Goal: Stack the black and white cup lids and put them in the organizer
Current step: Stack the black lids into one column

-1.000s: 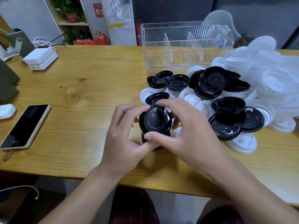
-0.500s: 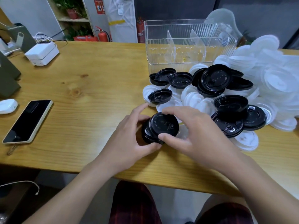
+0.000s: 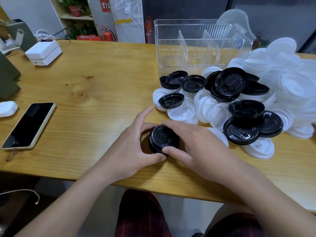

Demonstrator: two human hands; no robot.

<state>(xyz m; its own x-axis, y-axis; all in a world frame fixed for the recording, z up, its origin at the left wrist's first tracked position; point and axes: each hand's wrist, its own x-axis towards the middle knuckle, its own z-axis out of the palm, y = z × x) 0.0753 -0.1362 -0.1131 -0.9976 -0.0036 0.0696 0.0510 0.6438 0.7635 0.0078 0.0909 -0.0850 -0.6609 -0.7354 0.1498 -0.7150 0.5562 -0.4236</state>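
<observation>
Both hands close on a short stack of black lids (image 3: 164, 140) standing on the table (image 3: 95, 93) in the lower middle of the frame. The left hand (image 3: 131, 147) curls round the stack's left side, thumb at the near edge, index finger stretched up and away from the rest. The right hand (image 3: 196, 144) covers the right side: its fingers arch over the far rim and the thumb presses the near edge, meeting the left thumb there. How many lids the stack holds is hard to tell, since the hands hide its sides.

Right of centre lies a loose heap of lids: black ones (image 3: 230, 82) mixed with white ones (image 3: 212, 110), and a big blurred pile of white lids (image 3: 290, 77) at the right edge. Behind the heap, at upper centre-right, stands the clear organizer (image 3: 201, 45) with upright dividers.

At the left lie a phone (image 3: 29, 125) face up, a white case (image 3: 7, 108) and, farther up, a white box (image 3: 43, 52).
</observation>
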